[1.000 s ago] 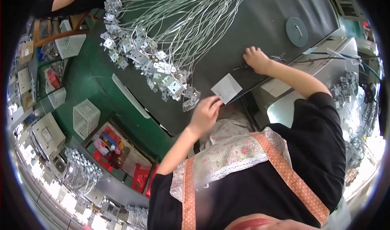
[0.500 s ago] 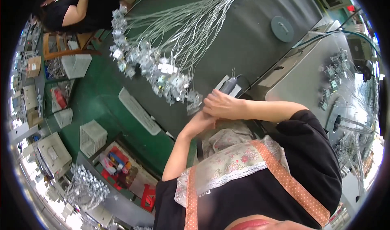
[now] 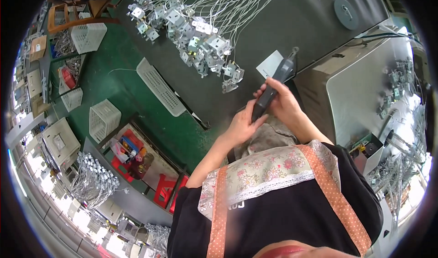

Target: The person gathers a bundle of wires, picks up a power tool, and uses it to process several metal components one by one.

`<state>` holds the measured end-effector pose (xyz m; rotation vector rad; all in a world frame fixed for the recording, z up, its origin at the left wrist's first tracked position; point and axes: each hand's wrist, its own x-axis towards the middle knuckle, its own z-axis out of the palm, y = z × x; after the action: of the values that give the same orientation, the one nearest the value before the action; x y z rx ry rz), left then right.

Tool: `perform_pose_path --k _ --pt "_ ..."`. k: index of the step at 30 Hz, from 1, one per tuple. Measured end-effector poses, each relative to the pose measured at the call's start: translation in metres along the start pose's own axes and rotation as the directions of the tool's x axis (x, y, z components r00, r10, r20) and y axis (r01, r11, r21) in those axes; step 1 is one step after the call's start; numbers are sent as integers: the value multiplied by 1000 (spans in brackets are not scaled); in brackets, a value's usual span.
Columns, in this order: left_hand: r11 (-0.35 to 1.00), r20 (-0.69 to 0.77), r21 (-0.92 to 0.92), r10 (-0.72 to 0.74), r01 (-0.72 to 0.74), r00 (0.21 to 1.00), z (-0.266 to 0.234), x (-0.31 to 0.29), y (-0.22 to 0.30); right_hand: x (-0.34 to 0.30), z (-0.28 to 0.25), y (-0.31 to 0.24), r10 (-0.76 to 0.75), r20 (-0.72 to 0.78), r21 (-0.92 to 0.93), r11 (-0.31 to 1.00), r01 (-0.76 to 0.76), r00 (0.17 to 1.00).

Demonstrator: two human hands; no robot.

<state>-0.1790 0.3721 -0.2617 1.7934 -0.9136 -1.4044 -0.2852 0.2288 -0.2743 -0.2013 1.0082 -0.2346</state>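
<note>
A dark electric screwdriver (image 3: 273, 82), slim-bodied with a metal loop at its far end, slants over the near edge of the table. Around its middle my right hand (image 3: 285, 102) is closed, thumb along the upper side. The fingers of my left hand (image 3: 242, 125) are closed on its lower end, close to my apron. A white paper card (image 3: 270, 64) lies partly behind the tool. To the left of the hands, a cluster of small metal switch-like parts (image 3: 212, 48) with white wires (image 3: 242, 7) spreads over the dark tabletop (image 3: 292, 18).
A round grey disc (image 3: 346, 13) lies at the far right of the table. Beside it stands a metal-topped box (image 3: 365, 89), with more wired parts (image 3: 397, 87) further right. A white plastic basket (image 3: 157, 87) is at the table's left edge; another basket (image 3: 104, 119) stands on the green floor.
My hands have turned and moved apart along the screwdriver, which now shows more fully. The view has shifted, so the table's contents appear higher and further right.
</note>
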Motion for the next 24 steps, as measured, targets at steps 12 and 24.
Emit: perform_pose_path --k 12,24 --pt "687 -554 703 365 185 748 3 74 -44 -24 47 -75 -678 662 -92 351 932 321" --pt "194 -231 -964 -268 -182 935 22 77 -25 -12 34 -85 -685 587 -140 438 888 431"
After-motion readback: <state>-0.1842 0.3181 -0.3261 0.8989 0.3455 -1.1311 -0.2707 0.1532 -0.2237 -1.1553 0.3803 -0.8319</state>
